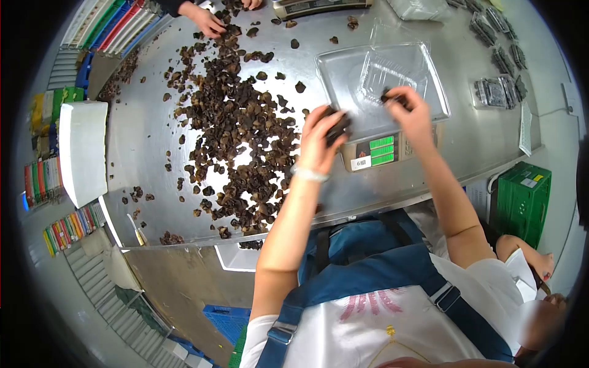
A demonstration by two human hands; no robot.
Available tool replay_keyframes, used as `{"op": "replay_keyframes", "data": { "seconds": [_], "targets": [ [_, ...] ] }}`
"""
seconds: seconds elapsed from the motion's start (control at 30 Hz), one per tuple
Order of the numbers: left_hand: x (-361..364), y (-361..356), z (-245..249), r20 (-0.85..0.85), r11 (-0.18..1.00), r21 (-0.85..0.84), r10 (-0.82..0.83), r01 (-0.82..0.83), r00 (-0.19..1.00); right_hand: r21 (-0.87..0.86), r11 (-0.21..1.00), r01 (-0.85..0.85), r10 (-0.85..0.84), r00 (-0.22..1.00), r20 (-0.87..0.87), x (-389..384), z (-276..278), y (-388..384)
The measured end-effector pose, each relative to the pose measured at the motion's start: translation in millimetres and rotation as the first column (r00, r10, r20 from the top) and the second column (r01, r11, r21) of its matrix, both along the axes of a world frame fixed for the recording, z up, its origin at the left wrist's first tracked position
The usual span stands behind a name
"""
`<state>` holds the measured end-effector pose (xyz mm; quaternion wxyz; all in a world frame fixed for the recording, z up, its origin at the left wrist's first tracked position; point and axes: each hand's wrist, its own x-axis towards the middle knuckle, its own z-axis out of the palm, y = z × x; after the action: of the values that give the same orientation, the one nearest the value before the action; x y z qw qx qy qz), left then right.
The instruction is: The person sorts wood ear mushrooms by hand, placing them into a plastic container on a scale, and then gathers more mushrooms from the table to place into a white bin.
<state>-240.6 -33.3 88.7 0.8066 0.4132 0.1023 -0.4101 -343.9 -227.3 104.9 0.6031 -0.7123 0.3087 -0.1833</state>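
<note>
My left hand is closed around a small bunch of dark wood ear mushrooms, just left of the digital scale. My right hand pinches a dark mushroom piece over the scale pan. On the steel pan of the scale sits a clear plastic tray, its lid side toward the far edge. Green displays glow on the scale's near face, too small to read. Left of my left hand, a broad pile of wood ear mushrooms spreads over the steel table.
Another person's hand reaches into the pile's far end, near a second scale. Filled clear packs lie at right. A white foam box stands left, a slim tool near the table edge, a green crate at right.
</note>
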Motion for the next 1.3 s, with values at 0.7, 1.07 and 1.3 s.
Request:
{"op": "replay_keyframes", "data": {
  "seconds": [0.7, 1.07, 1.3],
  "targets": [
    [39, 64, -97, 0.627, 0.468, 0.727, -0.751, -0.503, 0.207, -0.281, 0.838, -0.468, 0.450, 0.883, -0.129, -2, -17, 60],
    [38, 163, -80, 0.459, 0.732, 0.681, -0.419, -0.007, 0.784, -0.630, 0.436, -0.643, 0.413, 0.765, -0.494, 32, -187, 178],
    [20, 157, -52, -0.249, 0.991, -0.005, -0.128, 0.131, 0.960, -0.330, 0.886, -0.325, 0.423, 0.859, 0.288, 41, -79, 210]
  ]
}}
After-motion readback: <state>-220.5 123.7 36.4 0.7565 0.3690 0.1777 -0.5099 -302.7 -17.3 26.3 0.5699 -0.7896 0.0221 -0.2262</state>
